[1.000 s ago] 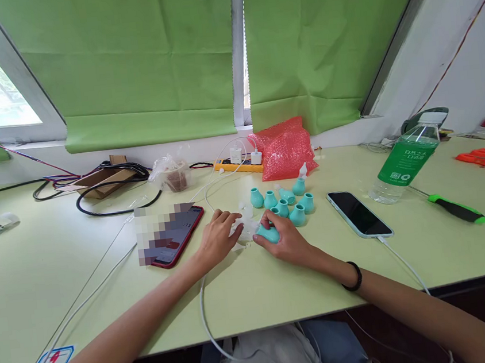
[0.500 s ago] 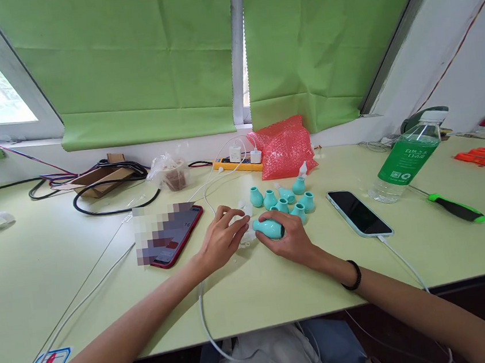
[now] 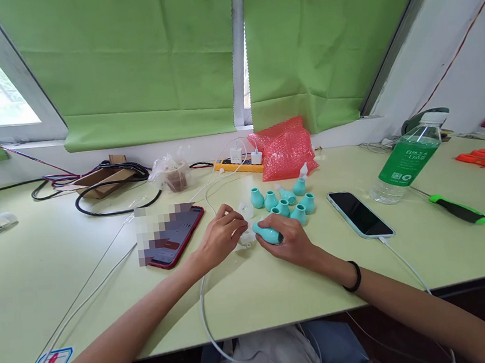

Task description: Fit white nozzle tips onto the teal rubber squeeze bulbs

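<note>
Right hand: the right hand is closed around a teal bulb, which is held lying on its side just above the table, near the middle.
Left hand: the left hand is curled, and a small clear piece is pinched at its fingertips, touching the bulb's left end.
Behind the hands: a cluster of teal bulbs is stood upright just beyond the right hand.
Left: a red phone is laid beside the left hand.
Right: a dark phone is plugged into a white cable; farther right, a green-labelled bottle and a screwdriver are seen.
</note>
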### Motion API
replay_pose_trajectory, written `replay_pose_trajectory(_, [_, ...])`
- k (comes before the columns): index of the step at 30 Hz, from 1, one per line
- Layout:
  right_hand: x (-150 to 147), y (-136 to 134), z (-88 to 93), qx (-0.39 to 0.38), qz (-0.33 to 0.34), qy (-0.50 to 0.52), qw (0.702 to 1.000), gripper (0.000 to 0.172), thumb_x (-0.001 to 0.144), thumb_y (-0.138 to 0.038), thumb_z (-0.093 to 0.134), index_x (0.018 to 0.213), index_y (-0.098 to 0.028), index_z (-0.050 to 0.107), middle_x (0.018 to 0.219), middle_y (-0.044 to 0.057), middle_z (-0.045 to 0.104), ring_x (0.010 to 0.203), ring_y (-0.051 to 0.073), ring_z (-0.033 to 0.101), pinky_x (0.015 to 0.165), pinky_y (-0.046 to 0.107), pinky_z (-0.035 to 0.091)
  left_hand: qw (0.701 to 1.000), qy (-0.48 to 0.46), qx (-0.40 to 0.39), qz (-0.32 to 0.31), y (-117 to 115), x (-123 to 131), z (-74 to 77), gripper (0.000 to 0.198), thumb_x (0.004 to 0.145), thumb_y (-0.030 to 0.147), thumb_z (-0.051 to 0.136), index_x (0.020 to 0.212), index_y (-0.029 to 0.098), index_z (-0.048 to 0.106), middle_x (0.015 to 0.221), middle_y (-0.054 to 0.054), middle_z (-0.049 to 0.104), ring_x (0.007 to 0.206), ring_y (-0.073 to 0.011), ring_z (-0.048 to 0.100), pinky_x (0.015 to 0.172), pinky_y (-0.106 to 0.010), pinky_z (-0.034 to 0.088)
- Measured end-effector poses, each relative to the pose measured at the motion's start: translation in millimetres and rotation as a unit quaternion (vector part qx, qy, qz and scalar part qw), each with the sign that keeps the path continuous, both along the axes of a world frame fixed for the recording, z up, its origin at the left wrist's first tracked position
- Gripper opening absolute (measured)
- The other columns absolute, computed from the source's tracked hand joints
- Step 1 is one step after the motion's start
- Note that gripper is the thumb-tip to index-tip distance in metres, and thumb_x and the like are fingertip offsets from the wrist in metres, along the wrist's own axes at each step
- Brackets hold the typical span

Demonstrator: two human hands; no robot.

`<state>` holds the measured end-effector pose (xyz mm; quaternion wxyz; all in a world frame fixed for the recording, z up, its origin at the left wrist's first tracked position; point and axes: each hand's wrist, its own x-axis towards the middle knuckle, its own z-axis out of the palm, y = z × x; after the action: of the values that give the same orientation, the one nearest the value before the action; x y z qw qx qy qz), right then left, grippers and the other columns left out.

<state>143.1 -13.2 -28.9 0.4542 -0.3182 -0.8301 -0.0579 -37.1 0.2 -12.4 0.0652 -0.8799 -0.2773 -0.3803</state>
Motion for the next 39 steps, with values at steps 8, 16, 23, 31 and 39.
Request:
replay_pose_trajectory(8, [2,2,-2.1,0.014,0.033,-0.020,0.999,0.013,0.071,-0.017,0.053,0.084,-0.020,0.051,0.076,0.003,0.061,0.069,0.014,0.059,0.059,0.026,0.047,0.995,0.091,0.035,0.025,-8,3,10.8,0.017,0.077,0.011,0.042,0.068,0.011,0.057,0.065,-0.008,0.057,0.075,-0.0181,0.042,0.062,-0.030,0.044])
replay_pose_trajectory(16, [-6,-4,5.1,-0.049,-0.001,0.075,0.996,0.015,0.066,-0.022,0.057,0.080,-0.019,0.051,0.072,0.002,0.061,0.066,0.014,0.057,0.061,0.026,0.046,1.000,-0.008,0.006,0.025,-7,3,9.0,0.009,0.071,0.008,0.047,0.066,0.013,0.052,0.062,-0.005,0.056,0.075,-0.0164,0.043,0.061,-0.026,0.043])
replay_pose_trajectory(23, [-9,-5,9.5,-0.204,-0.057,0.146,0.966,0.018,0.062,-0.030,0.059,0.070,-0.018,0.048,0.069,0.000,0.057,0.059,0.012,0.052,0.052,0.024,0.042,0.995,-0.072,0.042,0.049,-6,6,2.1,0.009,0.069,0.008,0.050,0.065,0.016,0.050,0.061,-0.002,0.056,0.072,-0.0155,0.042,0.060,-0.027,0.042])
replay_pose_trajectory(31, [-2,5,6.8,-0.273,-0.046,0.263,0.924,0.024,0.063,-0.035,0.059,0.072,-0.019,0.046,0.060,-0.001,0.052,0.056,0.013,0.051,0.053,0.026,0.043,0.995,-0.054,0.018,0.083,2,0,-0.4,0.009,0.073,0.014,0.050,0.066,0.015,0.057,0.063,-0.004,0.058,0.071,-0.0159,0.042,0.062,-0.029,0.041])
replay_pose_trajectory(39, [-5,0,5.7,-0.263,0.032,0.200,0.943,0.023,0.063,-0.027,0.060,0.083,-0.019,0.053,0.084,0.004,0.059,0.079,0.017,0.055,0.070,0.031,0.046,0.988,-0.048,-0.108,0.103,5,-6,-2.1,0.028,0.084,0.024,0.035,0.080,0.014,0.060,0.067,-0.004,0.058,0.068,-0.0151,0.045,0.064,-0.030,0.038])
